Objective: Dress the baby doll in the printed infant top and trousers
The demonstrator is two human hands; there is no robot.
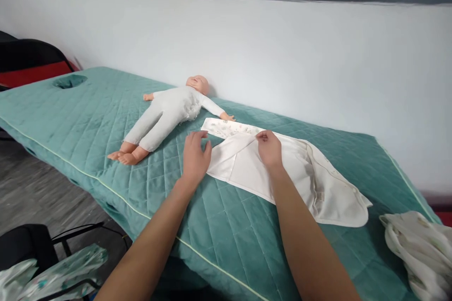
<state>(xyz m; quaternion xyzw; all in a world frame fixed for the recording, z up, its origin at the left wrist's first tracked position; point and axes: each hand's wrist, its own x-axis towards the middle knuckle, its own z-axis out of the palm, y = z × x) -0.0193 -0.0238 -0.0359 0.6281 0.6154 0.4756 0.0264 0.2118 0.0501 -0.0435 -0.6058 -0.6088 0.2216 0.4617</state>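
Observation:
A white baby swaddle wrap (247, 164) lies spread on the green quilted bed cover, with a strip of small printed pattern along its far left edge. My right hand (270, 149) pinches a fold of the wrap near its upper middle. Beside the wrap's left end is my left hand (196, 156), thumb apart from the bent fingers and nothing seen between them. A baby doll (173, 108) in a white cloth body rests on its back to the left, one hand close to the patterned strip.
The green bed (116, 122) has a face hole (69, 81) at its far left. A crumpled pale cloth (420, 249) sits at the right corner. A white wall (300, 56) runs behind. Black chairs (31, 249) and a plastic bag (67, 273) are at lower left.

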